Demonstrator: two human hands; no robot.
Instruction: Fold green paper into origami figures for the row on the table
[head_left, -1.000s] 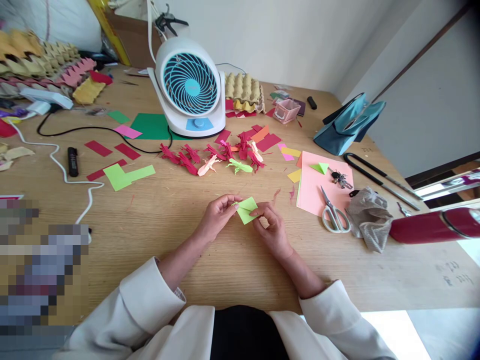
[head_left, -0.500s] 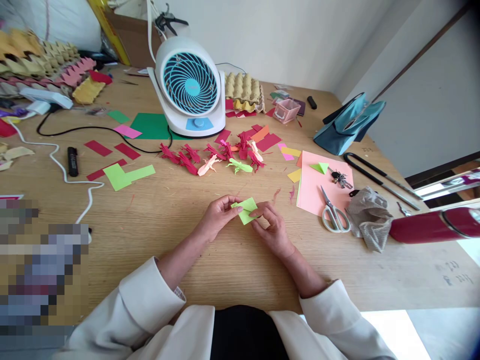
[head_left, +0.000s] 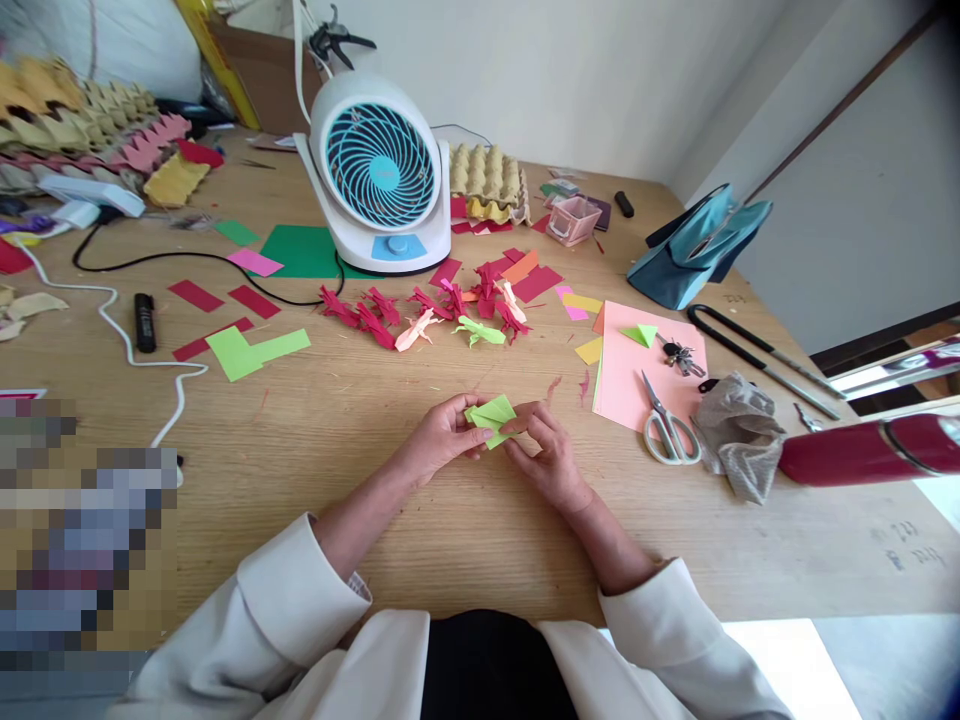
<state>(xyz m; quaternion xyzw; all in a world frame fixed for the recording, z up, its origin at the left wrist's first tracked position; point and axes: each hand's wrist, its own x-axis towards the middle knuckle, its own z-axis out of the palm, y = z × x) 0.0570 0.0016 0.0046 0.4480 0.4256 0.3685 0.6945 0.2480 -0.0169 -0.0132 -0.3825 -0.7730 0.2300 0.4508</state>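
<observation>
A small piece of folded light green paper (head_left: 493, 414) is held between my two hands above the wooden table. My left hand (head_left: 444, 438) pinches its left side, the thumb lying across the lower edge. At its right edge, the fingers of my right hand (head_left: 549, 455) are closed on the paper. Beyond my hands lies a row of folded paper figures, among them red ones (head_left: 375, 325), a pale pink one (head_left: 417, 330) and a light green one (head_left: 480, 331).
A white fan (head_left: 384, 180) stands behind the figures. To the right, scissors (head_left: 667, 425) and keys (head_left: 681, 357) lie on pink paper (head_left: 622, 385), near a red bottle (head_left: 862, 452). Green paper pieces (head_left: 236, 354) and a black marker (head_left: 145, 323) are at left.
The left thumb has slid down and right across the green paper, and a fold edge now shows on top of it. My right hand has hardly moved.
</observation>
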